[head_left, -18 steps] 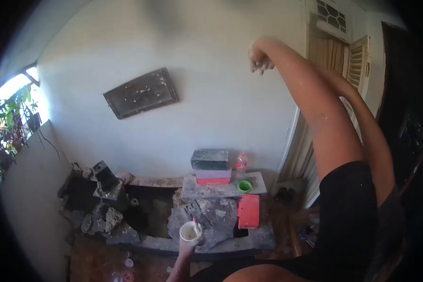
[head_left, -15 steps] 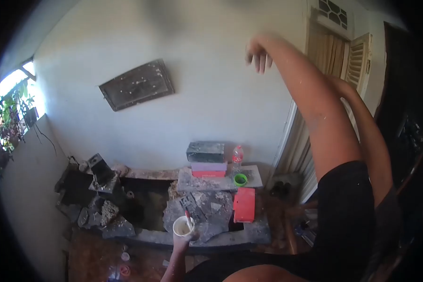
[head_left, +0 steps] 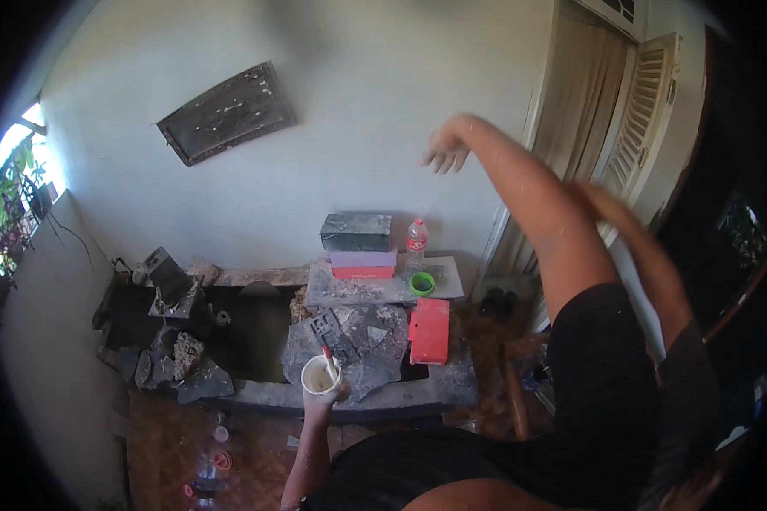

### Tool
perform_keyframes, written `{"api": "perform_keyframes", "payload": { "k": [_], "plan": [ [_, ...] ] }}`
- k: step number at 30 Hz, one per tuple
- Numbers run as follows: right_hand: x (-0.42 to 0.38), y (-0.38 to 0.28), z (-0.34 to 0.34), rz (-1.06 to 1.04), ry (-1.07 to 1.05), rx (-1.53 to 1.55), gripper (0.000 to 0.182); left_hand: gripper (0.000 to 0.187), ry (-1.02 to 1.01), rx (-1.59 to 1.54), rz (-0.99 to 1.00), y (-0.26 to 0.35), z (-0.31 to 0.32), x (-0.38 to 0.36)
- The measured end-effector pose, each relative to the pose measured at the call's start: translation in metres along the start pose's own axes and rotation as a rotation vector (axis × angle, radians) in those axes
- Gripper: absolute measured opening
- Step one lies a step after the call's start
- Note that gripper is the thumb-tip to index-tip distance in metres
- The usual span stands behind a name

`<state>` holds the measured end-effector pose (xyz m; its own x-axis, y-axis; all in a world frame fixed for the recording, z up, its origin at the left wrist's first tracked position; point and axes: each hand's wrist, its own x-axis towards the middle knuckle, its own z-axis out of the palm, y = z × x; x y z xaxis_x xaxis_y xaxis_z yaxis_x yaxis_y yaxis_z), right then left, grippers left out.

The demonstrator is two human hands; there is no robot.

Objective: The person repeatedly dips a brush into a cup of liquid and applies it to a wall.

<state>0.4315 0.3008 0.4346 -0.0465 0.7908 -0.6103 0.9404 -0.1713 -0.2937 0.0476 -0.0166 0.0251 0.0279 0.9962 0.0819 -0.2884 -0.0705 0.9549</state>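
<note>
My left hand (head_left: 332, 393) is closed around a white cup (head_left: 308, 380) in the lower middle. A slim red-and-white tool (head_left: 328, 358) stands tilted in it; its lower end is hidden inside. Pale material shows in the cup. Raised in front of the white wall, my right hand (head_left: 447, 149) is open, its fingers hanging loosely apart with nothing in them. Behind my right arm is a second forearm (head_left: 643, 238), whose hand I cannot make out. Just beyond the cup lies a grey stone slab (head_left: 383, 345) with a dark flat panel (head_left: 337, 336) on it.
A red box (head_left: 430, 332) rests right of the slab. Behind stand stacked boxes (head_left: 358, 232), a plastic bottle (head_left: 416, 243) and a green bowl (head_left: 422, 284). Broken stones (head_left: 204, 385) lie left. A dark plaque (head_left: 227, 115) hangs on the wall; a louvered shutter (head_left: 648, 119) is at right.
The view has tipped downward, so the scene sits higher in it. My right hand has come down along the wall. My left hand still holds the cup.
</note>
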Motion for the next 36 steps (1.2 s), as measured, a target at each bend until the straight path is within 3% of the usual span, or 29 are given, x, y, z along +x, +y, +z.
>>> {"api": "perform_keyframes", "payload": {
  "k": [3,4,5,7,9,10,11,12,14,15,17,18,19,20,21,23,26,28,29,31,33,34,36],
  "plan": [
    [-0.027,0.000,0.000,-0.080,0.185,-0.129,0.078,0.058,-0.026,-0.011,0.021,-0.003,0.001,0.008],
    [-0.029,-0.001,-0.018,-0.009,0.511,-0.469,0.083,0.058,-0.043,-0.014,0.007,-0.001,0.001,0.009],
    [0.023,0.018,-0.042,0.048,1.118,-0.543,0.083,0.058,-0.054,-0.018,0.008,0.001,0.002,0.009],
    [-0.028,0.013,-0.040,-0.124,1.689,-0.275,0.073,0.059,-0.081,-0.019,-0.022,0.004,0.006,0.011],
    [-0.060,0.005,-0.013,-0.471,2.088,-0.182,0.064,0.060,-0.090,0.084,0.026,-0.012,0.004,0.016],
    [-0.063,0.002,0.009,-0.600,2.168,-0.182,0.060,0.061,-0.099,0.062,0.022,-0.016,0.004,0.016],
    [-0.051,-0.001,0.037,-0.663,2.131,-0.163,0.055,0.061,-0.105,0.062,0.024,-0.012,0.008,0.015],
    [-0.022,0.013,0.071,-0.717,1.909,-0.111,0.052,0.060,-0.095,0.083,0.018,-0.013,0.009,0.011],
    [0.033,0.029,0.190,-0.691,1.176,0.209,0.033,0.061,-0.133,0.086,-0.081,-0.022,0.002,0.007],
    [0.094,0.051,0.234,-0.717,0.827,-0.445,0.029,0.061,-0.140,0.112,-0.084,-0.032,-0.002,0.007],
    [0.121,0.073,0.371,-0.972,0.298,0.227,0.024,0.060,-0.193,0.114,-0.044,-0.030,0.000,0.004],
    [0.100,0.066,0.419,-0.821,0.280,0.273,0.023,0.059,-0.219,0.115,-0.020,-0.028,0.001,0.004],
    [0.107,0.077,0.470,-0.841,0.300,0.507,0.019,0.059,-0.220,0.142,-0.018,-0.027,0.003,0.005],
    [0.104,0.080,0.504,-0.707,0.274,0.714,0.030,0.059,-0.220,0.168,-0.020,-0.028,0.006,0.005],
    [0.095,0.085,0.519,-0.452,0.226,0.569,0.045,0.059,-0.223,0.198,-0.032,-0.030,0.008,0.003],
    [0.073,0.092,0.546,-0.469,0.132,1.092,0.050,0.065,-0.273,0.119,-0.212,-0.057,0.002,0.004],
    [0.033,0.101,0.532,-0.579,0.100,1.042,0.059,0.067,-0.347,0.283,-0.236,-0.068,0.020,0.003],
    [0.013,0.108,0.514,-0.727,0.209,0.949,0.070,0.069,-0.359,0.292,-0.266,-0.085,0.029,0.003],
    [0.024,0.115,0.518,-0.860,0.427,0.774,0.072,0.071,-0.387,0.357,-0.262,-0.093,0.033,0.007],
    [0.001,0.117,0.502,-0.732,0.347,0.716,0.071,0.068,-0.446,0.436,-0.154,-0.082,0.056,0.011],
    [-0.002,0.120,0.506,-0.781,0.500,0.712,0.064,0.065,-0.472,0.539,-0.082,-0.073,0.079,0.019],
    [-0.007,0.120,0.504,-0.755,0.465,0.789,0.054,0.063,-0.474,0.597,-0.051,-0.067,0.087,0.020],
    [-0.019,0.123,0.500,-0.794,0.612,0.653,0.039,0.061,-0.436,0.604,0.036,-0.065,0.105,0.020]
  ]
}}
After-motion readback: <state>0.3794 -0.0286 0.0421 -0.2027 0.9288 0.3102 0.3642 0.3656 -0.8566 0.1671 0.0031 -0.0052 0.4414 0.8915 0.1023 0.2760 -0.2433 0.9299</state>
